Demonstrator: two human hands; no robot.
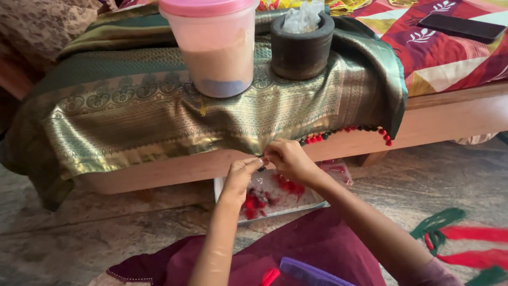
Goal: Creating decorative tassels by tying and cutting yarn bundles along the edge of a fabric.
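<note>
Along the hanging hem of the green and gold sari (174, 119), draped over the wooden bed edge (455, 114), both hands meet at one small spot. The left hand (241, 177) has its fingertips drawn together in a pinch on something tiny and dark at the hem; I cannot tell whether it is thread, a bead or a needle. The right hand (288, 159) is curled close, its fingers also pinching the cloth edge, the two hands almost touching.

Just right of them a row of red and dark tassel beads (346, 131) already trims the hem, running toward the far right corner; the hem to the left is bare. So the edging looks partly done, with the work now at the next knot. My guess is that it calls for a tight, steady pinch and a small pull at the hem.

Below the hands, near the floor, lies a white tray (312, 204) with red bits. On the sari farther back stand a pink-lidded plastic jar (214, 47) and a dark stone mortar (301, 50). Red and green thread skeins (460, 238) lie on the floor at right, and a purple comb (312, 273) rests on the lap.
</note>
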